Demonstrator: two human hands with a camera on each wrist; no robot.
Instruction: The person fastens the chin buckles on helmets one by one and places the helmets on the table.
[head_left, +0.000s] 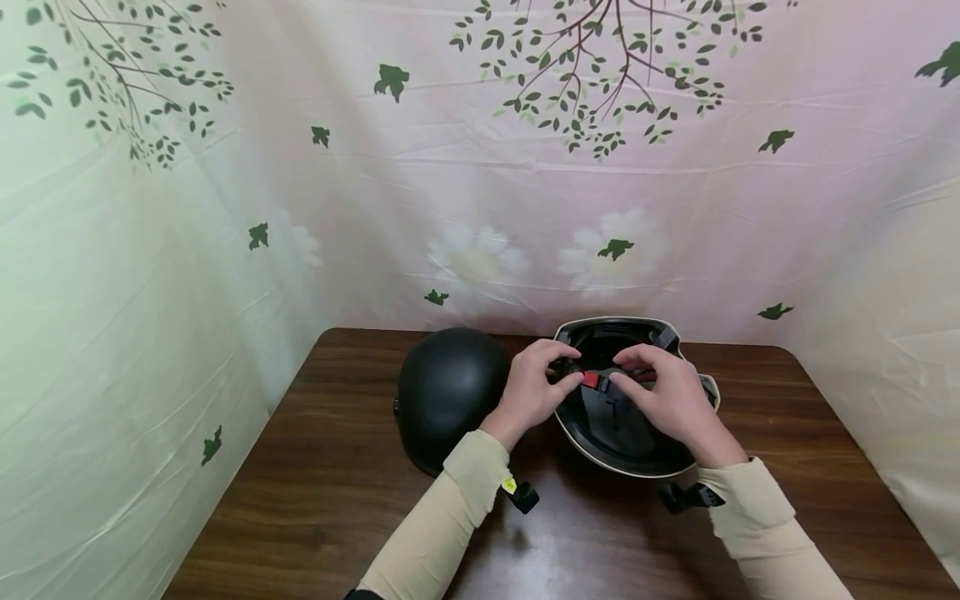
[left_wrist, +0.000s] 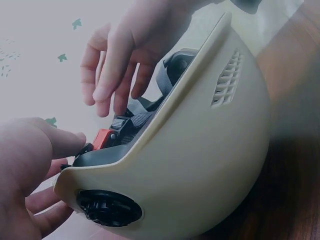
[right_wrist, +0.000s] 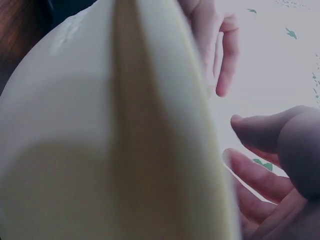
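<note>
A cream helmet (head_left: 615, 476) lies upturned on the table, its dark inside facing up. Across its opening runs a chin strap (left_wrist: 142, 119) with a red buckle (head_left: 591, 380). Beside the buckle's left end is my left hand (head_left: 531, 385), thumb close against it and fingers apart over the rim; a grip on the strap is not visible. Over the right side of the opening, my right hand (head_left: 667, 392) has its thumb and fingers spread, the thumb near the strap. The right wrist view shows this hand (right_wrist: 280, 170) holding nothing, with the shell (right_wrist: 60, 130) filling the left.
A black helmet (head_left: 452, 400) sits dome up on the brown wooden table (head_left: 330, 467), just left of the cream one. Behind the table hangs a pale leaf-printed cloth (head_left: 360, 208), which also covers both sides. A black round knob (left_wrist: 110, 207) sits on the cream shell.
</note>
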